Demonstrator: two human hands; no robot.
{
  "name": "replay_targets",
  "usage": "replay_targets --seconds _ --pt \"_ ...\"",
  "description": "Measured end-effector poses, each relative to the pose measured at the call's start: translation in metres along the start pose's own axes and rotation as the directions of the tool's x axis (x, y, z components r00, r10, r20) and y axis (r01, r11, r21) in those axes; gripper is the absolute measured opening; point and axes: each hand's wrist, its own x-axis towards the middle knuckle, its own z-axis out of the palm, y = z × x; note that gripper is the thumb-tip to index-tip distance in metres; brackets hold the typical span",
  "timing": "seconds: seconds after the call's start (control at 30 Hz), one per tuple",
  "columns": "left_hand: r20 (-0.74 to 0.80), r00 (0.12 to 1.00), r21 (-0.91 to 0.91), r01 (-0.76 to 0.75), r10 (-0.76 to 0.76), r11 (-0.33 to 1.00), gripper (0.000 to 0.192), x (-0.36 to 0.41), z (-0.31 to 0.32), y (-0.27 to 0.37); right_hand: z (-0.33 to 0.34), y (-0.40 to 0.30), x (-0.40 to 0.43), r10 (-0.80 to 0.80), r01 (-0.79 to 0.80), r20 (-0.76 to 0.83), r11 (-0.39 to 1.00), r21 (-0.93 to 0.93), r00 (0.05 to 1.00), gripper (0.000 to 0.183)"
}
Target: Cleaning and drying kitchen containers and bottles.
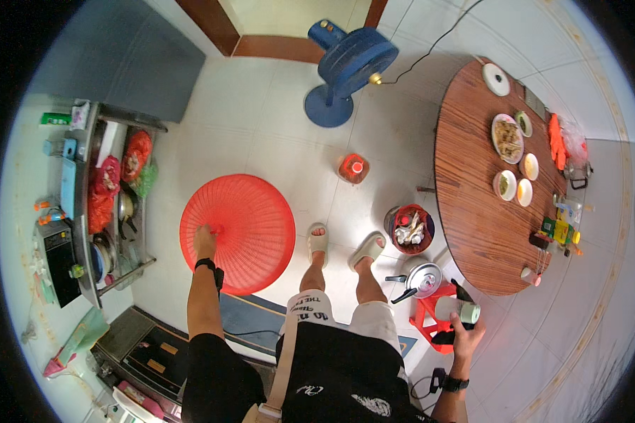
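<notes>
My left hand (205, 242) is closed on the knob at the middle of a round red plastic mesh food cover (254, 227), held out at the left above the tiled floor. At the lower right, my right hand (466, 334) grips a pale green cylindrical container (457, 310), tilted on its side, with dark pieces showing around it. Beyond that hand stands a round wood-grain table (471, 211). On it are a plate of food (507, 138), several small bowls, one of them a white bowl (505, 185), and a white lid (496, 80).
A blue fan (349, 63) stands ahead. On the floor are a red-capped plastic container (353, 168) and a lined trash bin (410, 230). A pressure cooker (423, 279) sits by a red stool (424, 322). A metal rack (91, 158) with bags and pans stands at the left.
</notes>
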Motion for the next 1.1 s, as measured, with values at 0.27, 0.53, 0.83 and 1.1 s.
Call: replay_targets --seconds 0.27,0.53,0.83,1.1 --pt "0.003 0.963 -0.329 0.257 -0.271 0.909 0.039 0.049 0.149 -0.034 0.052 0.029 0.019 0.205 -0.203 0.006 0.973 -0.111 0.979 0.041" --pt "0.089 0.945 -0.246 0.326 -0.313 0.913 0.038 0.113 0.234 0.031 0.086 0.056 0.016 0.324 -0.312 -0.005 0.906 -0.285 0.946 0.053" --pt "0.242 0.831 -0.526 0.546 -0.501 0.652 0.025 0.119 0.273 0.063 0.103 0.086 0.007 0.353 -0.346 -0.002 0.916 -0.201 0.936 0.056" --pt "0.342 0.697 -0.824 0.545 -0.631 0.156 0.018 0.108 0.311 0.071 0.103 0.092 0.008 0.344 -0.330 0.008 0.909 -0.254 0.939 0.054"
